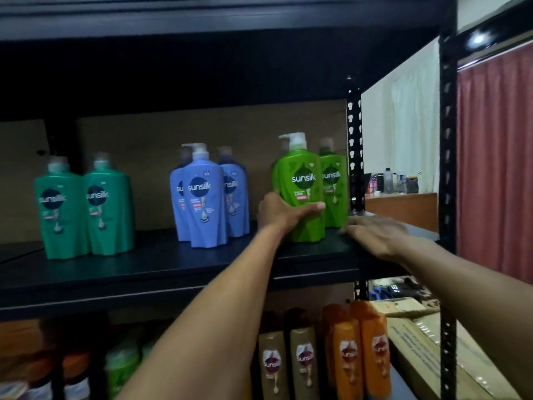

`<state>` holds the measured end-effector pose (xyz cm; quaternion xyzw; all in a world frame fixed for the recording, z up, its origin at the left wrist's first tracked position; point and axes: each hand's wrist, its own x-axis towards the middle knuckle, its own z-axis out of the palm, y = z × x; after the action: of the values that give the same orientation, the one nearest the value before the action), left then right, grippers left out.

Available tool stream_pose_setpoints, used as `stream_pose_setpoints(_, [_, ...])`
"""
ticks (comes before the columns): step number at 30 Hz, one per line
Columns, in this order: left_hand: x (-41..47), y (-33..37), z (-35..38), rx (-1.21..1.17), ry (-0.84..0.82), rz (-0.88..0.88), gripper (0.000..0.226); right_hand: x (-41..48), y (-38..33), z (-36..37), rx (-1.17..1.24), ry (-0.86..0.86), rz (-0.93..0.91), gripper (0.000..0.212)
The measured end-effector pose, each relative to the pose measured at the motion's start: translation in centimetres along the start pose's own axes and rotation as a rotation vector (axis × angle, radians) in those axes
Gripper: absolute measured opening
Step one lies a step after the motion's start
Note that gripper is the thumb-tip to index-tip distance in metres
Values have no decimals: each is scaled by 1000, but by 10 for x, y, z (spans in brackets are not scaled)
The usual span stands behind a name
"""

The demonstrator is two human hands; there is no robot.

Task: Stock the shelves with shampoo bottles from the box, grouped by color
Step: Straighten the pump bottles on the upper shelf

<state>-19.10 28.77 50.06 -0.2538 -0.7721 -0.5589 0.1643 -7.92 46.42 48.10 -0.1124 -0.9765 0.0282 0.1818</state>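
Now, with left grip (288, 210) curled round green bottle (302, 180), right grip (375, 233) spread flat on shelf (173, 267), risks toppling back bottle (336, 194) if shoved.

black shelf (161, 264) across the middle | two dark green bottles (62, 215) left | blue bottles (206, 203) center | light green bottles (302, 168) right

Three bottle groups in a row on the upper shelf (144, 267), more stock below.
At left, a pair of bottles (83, 209) side by side; in the middle, a trio (206, 197), one in front of two; at right, a front pump bottle (300, 192) before a rear bottle (334, 192), beside the rear post (354, 145). The left hand (279, 212) wraps the front pump bottle low from its left; the right hand (375, 232) is flat just right of it. Lower-shelf bottles (326, 353) stand below, boxes (418, 336) to their right.
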Motion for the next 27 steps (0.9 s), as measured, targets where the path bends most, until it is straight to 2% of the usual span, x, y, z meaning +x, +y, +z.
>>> stream_pose_setpoints(3, [7, -8, 21, 56, 68, 38, 102, 2, 2, 13, -101, 11, -59, 76])
stream_pose_setpoints(4, [8, -10, 24, 51, 86, 46, 104, 6, 4, 18, -108, 24, -53, 76])
stream_pose_setpoints(8, [14, -14, 28, 85, 81, 85, 101, 8, 6, 19, -22, 53, 26, 42])
stream_pose_setpoints(12, [14, -14, 31, 164, 74, 145, 108, 8, 5, 20, -25, 32, 28, 42])
stream_pose_setpoints(16, [14, -15, 34, 209, 37, 178, 102, 8, 7, 20, -80, 31, 1, 60])
stream_pose_setpoints(19, [16, -18, 32, 236, 26, 170, 93, 7, 5, 20, -59, 39, 13, 44])
stream_pose_setpoints(22, [18, -20, 32, 237, 28, 159, 91, 6, 3, 19, -64, 42, 21, 45])
stream_pose_setpoints(27, [17, -21, 33, 188, 5, 160, 76, 3, 1, 17, -50, 55, 34, 43])
